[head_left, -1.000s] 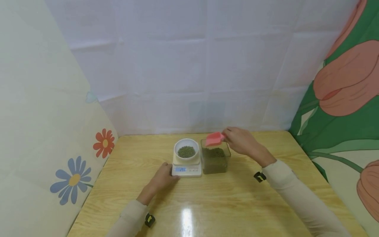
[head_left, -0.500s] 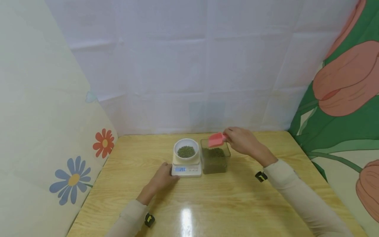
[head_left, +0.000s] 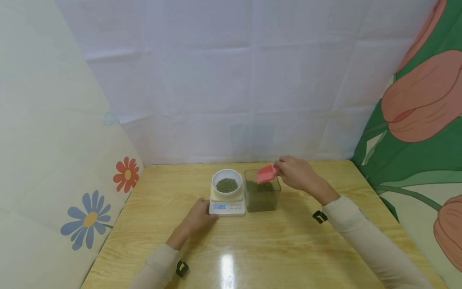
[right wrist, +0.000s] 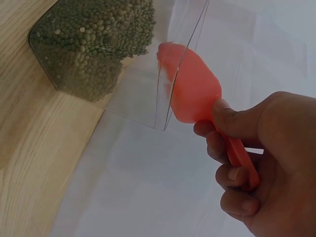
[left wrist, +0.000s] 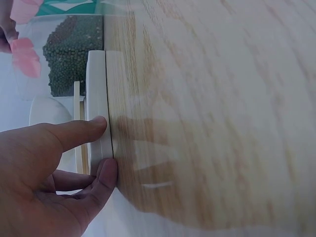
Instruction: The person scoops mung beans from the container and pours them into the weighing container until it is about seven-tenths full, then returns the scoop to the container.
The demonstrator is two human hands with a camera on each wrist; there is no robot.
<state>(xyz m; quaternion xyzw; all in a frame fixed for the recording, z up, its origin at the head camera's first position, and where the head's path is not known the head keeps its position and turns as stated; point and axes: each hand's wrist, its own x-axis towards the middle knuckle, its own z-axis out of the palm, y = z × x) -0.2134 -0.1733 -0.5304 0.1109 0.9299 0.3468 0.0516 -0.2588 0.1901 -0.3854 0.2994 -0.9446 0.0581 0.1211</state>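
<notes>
My right hand (right wrist: 284,153) grips the handle of a pink scoop (right wrist: 195,91). The scoop's blade tilts down inside the mouth of a clear plastic container (head_left: 260,202), above the green mung beans (right wrist: 98,34) in it. My left hand (head_left: 199,216) holds the front left corner of a white kitchen scale (head_left: 238,207), thumb on its front side and fingers curled at the corner. On the scale sits a white bowl (head_left: 216,176) with more mung beans (head_left: 227,185). The lit display is too blurred to read surely.
The scale and the container stand side by side on a wood-grain table (head_left: 231,241). A white cloth backdrop (head_left: 202,80) hangs behind the table's back edge. Flower-patterned panels rise at left and right.
My right hand has moved the scoop slightly right and down, from above the container's rim toward the beans. My left hand and the scale have stayed put.
</notes>
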